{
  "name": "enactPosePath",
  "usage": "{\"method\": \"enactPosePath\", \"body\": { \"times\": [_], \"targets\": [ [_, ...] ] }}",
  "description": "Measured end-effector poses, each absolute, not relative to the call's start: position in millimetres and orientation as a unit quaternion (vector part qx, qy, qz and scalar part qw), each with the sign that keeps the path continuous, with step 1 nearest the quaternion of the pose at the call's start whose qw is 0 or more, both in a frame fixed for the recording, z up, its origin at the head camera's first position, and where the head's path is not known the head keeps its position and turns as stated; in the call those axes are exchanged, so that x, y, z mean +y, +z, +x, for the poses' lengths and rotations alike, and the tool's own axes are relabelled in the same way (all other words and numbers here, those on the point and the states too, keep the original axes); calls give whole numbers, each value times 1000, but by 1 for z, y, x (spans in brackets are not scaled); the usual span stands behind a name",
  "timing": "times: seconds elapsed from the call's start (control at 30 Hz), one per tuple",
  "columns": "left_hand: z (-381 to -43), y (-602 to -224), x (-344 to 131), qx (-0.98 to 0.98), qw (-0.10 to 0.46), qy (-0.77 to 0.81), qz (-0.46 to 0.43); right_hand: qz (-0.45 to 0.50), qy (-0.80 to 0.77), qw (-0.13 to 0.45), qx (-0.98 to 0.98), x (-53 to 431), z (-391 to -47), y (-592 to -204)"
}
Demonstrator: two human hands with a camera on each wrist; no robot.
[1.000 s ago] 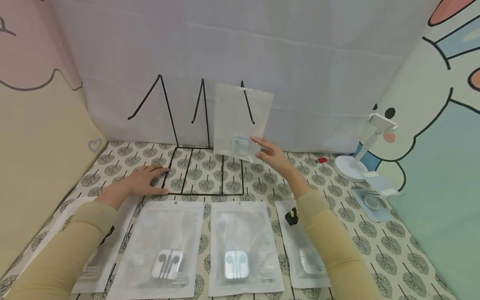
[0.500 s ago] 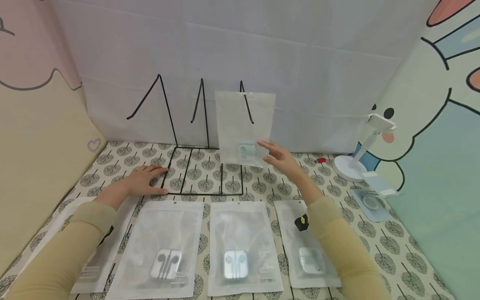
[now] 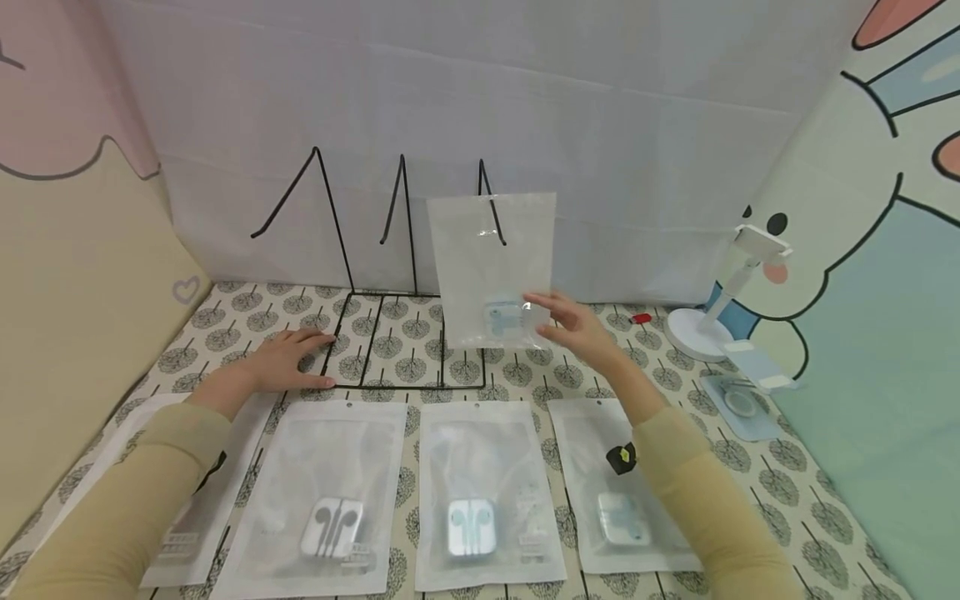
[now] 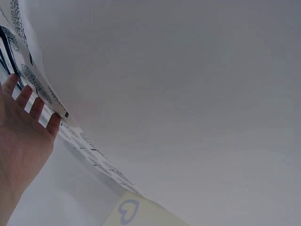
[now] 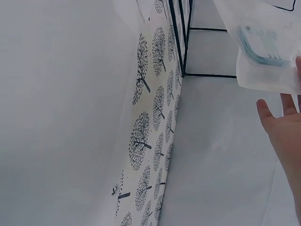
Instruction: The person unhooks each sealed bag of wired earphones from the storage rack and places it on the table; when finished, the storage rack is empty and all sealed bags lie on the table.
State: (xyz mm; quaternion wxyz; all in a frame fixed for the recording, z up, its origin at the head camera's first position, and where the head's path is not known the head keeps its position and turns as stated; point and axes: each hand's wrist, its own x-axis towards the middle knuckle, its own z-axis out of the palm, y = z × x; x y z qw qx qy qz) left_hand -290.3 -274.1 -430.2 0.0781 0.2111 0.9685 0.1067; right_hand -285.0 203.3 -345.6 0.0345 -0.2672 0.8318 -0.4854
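Observation:
A frosted zip bag (image 3: 468,267) hangs from the right-hand hook of a black wire rack (image 3: 405,387); the hook's tip shows in front of it. Inside its lower part is a pale blue earphone case (image 3: 504,318). My right hand (image 3: 583,335) is at the bag's lower right edge, thumb and fingers apart; the right wrist view shows the thumb below the bag (image 5: 268,77). My left hand (image 3: 281,362) lies at the left side of the rack's base, fingers spread, fingertips at the rod. Its fingers (image 4: 36,108) look straight in the left wrist view.
Several similar bags lie in a front row, two with white earphone cases (image 3: 332,527) plainly visible. At right stand a white phone stand (image 3: 701,333) and a light blue packet (image 3: 741,408). A small red item (image 3: 641,318) lies behind. A white cloth wall (image 3: 637,167) closes the back.
The hanging bag has swung down and forward on the hook and now hangs straighter. My right hand has moved right and slightly down with it. The left hand has stayed put.

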Motion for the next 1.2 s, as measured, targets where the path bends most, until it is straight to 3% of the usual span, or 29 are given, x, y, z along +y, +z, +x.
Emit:
{"method": "enactPosePath", "body": {
  "times": [0.63, 0.9, 1.2],
  "targets": [
    [-292, -435, -276, 968, 79, 106, 212, -277, -517, -3, 810, 237, -280, -364],
    [-291, -432, -275, 968, 76, 104, 214, -291, -481, -55, 825, 233, -248, -336],
    [-291, -431, -274, 969, 80, 105, 210, -238, -449, -49, 860, 250, -242, -333]
  ]
}}
